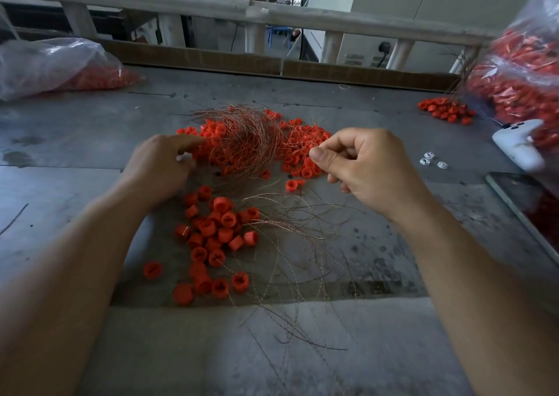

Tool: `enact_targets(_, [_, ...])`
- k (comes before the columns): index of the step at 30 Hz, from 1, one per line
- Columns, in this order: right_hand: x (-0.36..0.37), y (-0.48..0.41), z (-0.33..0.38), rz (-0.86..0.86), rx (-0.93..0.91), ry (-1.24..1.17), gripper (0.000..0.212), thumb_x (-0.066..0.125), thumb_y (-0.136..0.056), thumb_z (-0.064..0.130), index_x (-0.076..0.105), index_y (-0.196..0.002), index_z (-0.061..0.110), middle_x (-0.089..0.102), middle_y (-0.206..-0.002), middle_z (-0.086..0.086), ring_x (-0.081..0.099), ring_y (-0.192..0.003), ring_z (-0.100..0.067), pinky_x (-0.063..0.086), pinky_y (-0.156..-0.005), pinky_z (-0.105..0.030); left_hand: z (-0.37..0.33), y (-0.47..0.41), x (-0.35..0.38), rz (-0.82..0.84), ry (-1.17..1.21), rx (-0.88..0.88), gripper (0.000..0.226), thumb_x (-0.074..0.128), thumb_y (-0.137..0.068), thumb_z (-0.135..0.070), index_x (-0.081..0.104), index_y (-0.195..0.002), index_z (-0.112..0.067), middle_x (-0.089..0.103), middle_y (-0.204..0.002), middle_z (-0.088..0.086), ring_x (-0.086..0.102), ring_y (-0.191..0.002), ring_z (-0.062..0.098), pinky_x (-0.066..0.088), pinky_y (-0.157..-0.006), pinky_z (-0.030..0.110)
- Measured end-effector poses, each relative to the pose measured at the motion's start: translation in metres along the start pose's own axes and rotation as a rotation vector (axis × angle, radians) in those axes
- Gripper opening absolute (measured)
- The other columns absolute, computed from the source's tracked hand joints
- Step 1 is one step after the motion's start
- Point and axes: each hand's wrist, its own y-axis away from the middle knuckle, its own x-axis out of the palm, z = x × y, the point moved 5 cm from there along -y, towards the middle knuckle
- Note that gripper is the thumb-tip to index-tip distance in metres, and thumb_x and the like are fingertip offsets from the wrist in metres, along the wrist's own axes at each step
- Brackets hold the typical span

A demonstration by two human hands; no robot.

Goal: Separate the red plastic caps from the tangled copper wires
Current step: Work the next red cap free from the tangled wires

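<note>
Copper wires [245, 141] lie between the hands: right hand [363, 166] grip pinches their right edge; left hand [157, 166], released, touches their left.

Bare forearms [90, 259]; bare left hand [157, 166], right hand [366, 166]

L hand [157, 166] fingertips partly hidden in wire tangle [245, 141]; R bag [520, 72] blurred, cut by edge.

Caps [217, 232] near left hand [157, 169]: matt red plastic. Wires [245, 141] at right hand [369, 169]: bright copper. Table [75, 129] beneath: dull grey, scuffed. Bag [51, 63] beyond left hand: glossy film.
</note>
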Motion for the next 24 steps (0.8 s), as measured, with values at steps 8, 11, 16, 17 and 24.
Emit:
enact_targets(8, [-0.001,-0.002,-0.003,-0.038,0.009,0.011,0.013,0.066,-0.083,0.027,0.063,-0.071,0.022,0.057,-0.050,0.009,0.050,-0.042,0.004,0.043,-0.048,-0.010,-0.004,0.003,-0.007,-0.106,0.001,-0.010,0.038,0.065,-0.080,-0.001,0.064,-0.115,-0.013,0.070,-0.094,0.007,0.055,-0.083,0.015,0.037,-0.077,0.024])
enact_targets(11, [-0.006,-0.005,-0.006,-0.084,0.011,0.016,0.016,0.065,-0.083,0.029,0.062,-0.068,0.027,0.056,-0.046,0.011,0.051,-0.042,0.004,0.043,-0.049,-0.011,-0.003,0.001,-0.010,-0.125,-0.043,-0.039,0.040,0.062,-0.080,-0.002,0.061,-0.119,-0.015,0.070,-0.094,0.008,0.060,-0.096,0.025,0.040,-0.082,0.030])
enact_targets(16, [-0.016,-0.010,-0.016,-0.197,0.042,0.028,0.019,0.065,-0.084,0.029,0.060,-0.066,0.029,0.057,-0.045,0.010,0.051,-0.041,0.003,0.045,-0.054,-0.019,-0.002,0.004,-0.025,-0.227,0.015,-0.111,0.027,0.055,-0.084,-0.002,0.069,-0.105,-0.011,0.069,-0.102,0.012,0.060,-0.099,0.028,0.046,-0.086,0.033])
enact_targets(17, [-0.016,-0.010,-0.019,-0.210,0.052,0.047,0.019,0.064,-0.085,0.029,0.060,-0.066,0.028,0.057,-0.048,0.009,0.051,-0.042,0.004,0.046,-0.055,-0.021,-0.004,0.005,-0.028,-0.249,0.032,-0.110,0.024,0.056,-0.084,-0.003,0.071,-0.101,-0.011,0.069,-0.101,0.011,0.061,-0.097,0.027,0.044,-0.083,0.030])
enact_targets(24, [-0.005,-0.017,-0.036,-0.148,0.095,0.244,0.008,0.063,-0.085,0.020,0.068,-0.091,0.016,0.059,-0.072,0.014,0.051,-0.062,0.005,0.033,-0.055,0.001,-0.024,0.018,-0.034,-0.165,0.700,-0.234,0.021,0.065,-0.078,0.001,0.063,-0.069,-0.018,0.065,-0.069,0.004,0.063,-0.061,0.010,0.051,-0.051,0.014])
